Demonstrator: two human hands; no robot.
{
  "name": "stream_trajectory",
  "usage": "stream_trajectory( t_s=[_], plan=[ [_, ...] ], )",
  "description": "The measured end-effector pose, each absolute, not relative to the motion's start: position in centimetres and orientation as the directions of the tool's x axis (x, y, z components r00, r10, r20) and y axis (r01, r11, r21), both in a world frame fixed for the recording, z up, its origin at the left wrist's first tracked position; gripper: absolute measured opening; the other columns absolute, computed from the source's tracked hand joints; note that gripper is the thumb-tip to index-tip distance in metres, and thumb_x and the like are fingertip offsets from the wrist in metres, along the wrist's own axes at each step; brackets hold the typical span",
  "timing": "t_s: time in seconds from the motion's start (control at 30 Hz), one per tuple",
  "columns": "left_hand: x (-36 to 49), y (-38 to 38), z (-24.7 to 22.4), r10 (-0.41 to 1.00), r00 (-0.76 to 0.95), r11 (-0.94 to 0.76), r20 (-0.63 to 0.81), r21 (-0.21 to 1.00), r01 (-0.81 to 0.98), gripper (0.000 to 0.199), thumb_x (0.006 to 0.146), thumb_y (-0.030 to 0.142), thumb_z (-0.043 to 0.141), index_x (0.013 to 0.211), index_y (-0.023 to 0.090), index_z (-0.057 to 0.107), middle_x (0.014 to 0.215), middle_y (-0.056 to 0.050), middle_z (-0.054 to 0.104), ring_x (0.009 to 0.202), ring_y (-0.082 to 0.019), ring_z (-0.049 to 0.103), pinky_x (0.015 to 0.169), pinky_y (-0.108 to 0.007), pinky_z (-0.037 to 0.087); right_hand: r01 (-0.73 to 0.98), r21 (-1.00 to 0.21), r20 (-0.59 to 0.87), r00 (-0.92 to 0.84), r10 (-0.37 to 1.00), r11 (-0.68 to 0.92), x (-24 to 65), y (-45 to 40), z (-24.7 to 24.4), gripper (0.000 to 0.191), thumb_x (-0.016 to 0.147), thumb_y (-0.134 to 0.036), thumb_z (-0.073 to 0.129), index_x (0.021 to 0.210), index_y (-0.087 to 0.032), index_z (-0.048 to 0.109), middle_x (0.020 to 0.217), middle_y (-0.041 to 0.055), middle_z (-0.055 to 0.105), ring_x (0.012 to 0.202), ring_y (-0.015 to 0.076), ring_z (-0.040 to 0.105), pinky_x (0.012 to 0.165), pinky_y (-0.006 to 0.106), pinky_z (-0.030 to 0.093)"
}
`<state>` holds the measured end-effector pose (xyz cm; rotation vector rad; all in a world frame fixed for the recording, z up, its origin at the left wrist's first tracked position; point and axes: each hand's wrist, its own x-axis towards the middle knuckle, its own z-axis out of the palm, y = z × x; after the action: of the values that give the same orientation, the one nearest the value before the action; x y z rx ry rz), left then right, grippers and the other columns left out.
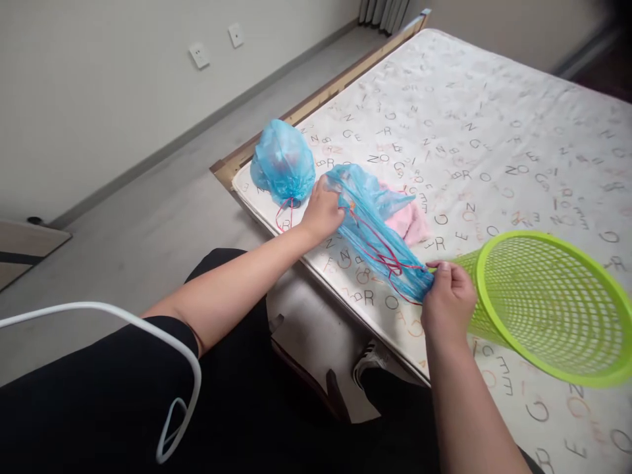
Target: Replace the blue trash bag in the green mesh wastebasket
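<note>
A translucent blue plastic bag [365,224] with red drawstrings is stretched between my two hands above the mattress. My left hand [323,210] is closed round its far left end. With thumb and fingers pinched, my right hand [449,296] grips the gathered right end, where the red strings run together. Behind the stretched bag lies a pink cloth [409,220], partly covered by it. A second blue bag [282,160], full and tied off with red string, sits at the mattress corner just left of my left hand. What it contains cannot be made out.
A green mesh wastebasket [513,263] lies on its side, right beside my right hand, mouth toward the right. The letter-printed mattress [474,164] rests in a wooden bed frame [340,85]. A white cable [123,313] loops across the lower left.
</note>
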<state>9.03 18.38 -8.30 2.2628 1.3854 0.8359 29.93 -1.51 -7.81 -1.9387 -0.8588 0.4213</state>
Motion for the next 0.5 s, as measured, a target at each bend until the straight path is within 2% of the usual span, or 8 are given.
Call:
stream_trajectory(
  t_s=[0.1,0.17,0.23,0.3,0.37,0.4,0.5],
  plan=[
    [8.5,18.5,-8.2,0.859,0.472,-0.488,0.198,0.593,0.640,0.043,0.075,0.004,0.053,0.115,0.017,0.061,0.123,-0.013,0.060,0.116,-0.028,0.057,0.103,-0.042,0.047,0.456,-0.824,0.123,0.725,0.678,-0.338,29.8,-1.4,-8.0,0.035,0.098,-0.045,0.044,0.092,-0.018,0.066,0.085,0.0036,0.061,0.080,0.0193,0.056,0.077,0.034,0.041],
    [8.5,17.8,-8.3,0.834,0.547,-0.479,0.073,0.590,0.650,0.041,0.076,0.004,0.051,0.115,0.015,0.061,0.118,-0.013,0.063,0.110,-0.027,0.060,0.098,-0.039,0.050,0.536,-0.781,0.242,0.732,0.636,-0.320,29.0,-1.4,-8.1,0.028,0.096,-0.040,0.047,0.101,-0.018,0.063,0.095,0.0083,0.062,0.090,0.0238,0.058,0.083,0.040,0.043],
    [9.0,16.6,-8.3,0.780,0.625,-0.499,-0.023,0.578,0.645,0.037,0.080,0.006,0.050,0.113,0.015,0.062,0.117,-0.012,0.065,0.110,-0.026,0.061,0.096,-0.038,0.051,0.678,-0.699,0.415,0.642,0.645,-0.226,27.6,-1.5,-8.2,0.024,0.092,-0.033,0.050,0.108,-0.018,0.061,0.107,0.0130,0.061,0.106,0.0286,0.056,0.094,0.048,0.042],
    [9.7,14.9,-8.1,0.715,0.696,-0.539,-0.062,0.586,0.605,0.033,0.085,0.009,0.046,0.112,0.017,0.064,0.118,-0.011,0.067,0.110,-0.025,0.062,0.096,-0.037,0.051,0.785,-0.615,0.512,0.467,0.721,-0.072,25.8,-1.4,-8.5,0.021,0.090,-0.026,0.050,0.106,-0.021,0.061,0.110,0.0137,0.062,0.113,0.0293,0.055,0.102,0.052,0.039],
    [10.5,13.1,-7.7,0.649,0.758,-0.561,-0.057,0.637,0.528,0.037,0.088,0.010,0.041,0.116,0.019,0.064,0.118,-0.008,0.069,0.110,-0.023,0.063,0.096,-0.036,0.051,0.779,-0.627,0.456,0.345,0.820,0.021,24.2,-1.1,-8.9,0.018,0.089,-0.023,0.046,0.095,-0.023,0.063,0.100,0.0107,0.065,0.104,0.0268,0.060,0.097,0.049,0.045],
    [10.9,12.2,-7.4,0.623,0.781,-0.559,-0.042,0.674,0.482,0.041,0.089,0.009,0.039,0.121,0.020,0.062,0.118,-0.007,0.069,0.111,-0.021,0.063,0.097,-0.035,0.051,0.753,-0.658,0.387,0.322,0.864,0.014,23.7,-0.9,-9.3,0.019,0.088,-0.022,0.044,0.089,-0.023,0.063,0.092,0.0091,0.066,0.094,0.0252,0.062,0.090,0.047,0.049],
    [11.7,9.4,-6.0,0.616,0.788,-0.504,0.023,0.780,0.371,0.056,0.089,0.007,0.037,0.141,0.021,0.052,0.123,-0.006,0.069,0.115,-0.018,0.062,0.101,-0.033,0.049,0.699,-0.702,0.154,0.332,0.931,-0.133,23.4,-0.3,-10.1,0.024,0.087,-0.027,0.043,0.081,-0.022,0.066,0.078,0.0071,0.066,0.075,0.0230,0.061,0.073,0.041,0.054]
  ],
)
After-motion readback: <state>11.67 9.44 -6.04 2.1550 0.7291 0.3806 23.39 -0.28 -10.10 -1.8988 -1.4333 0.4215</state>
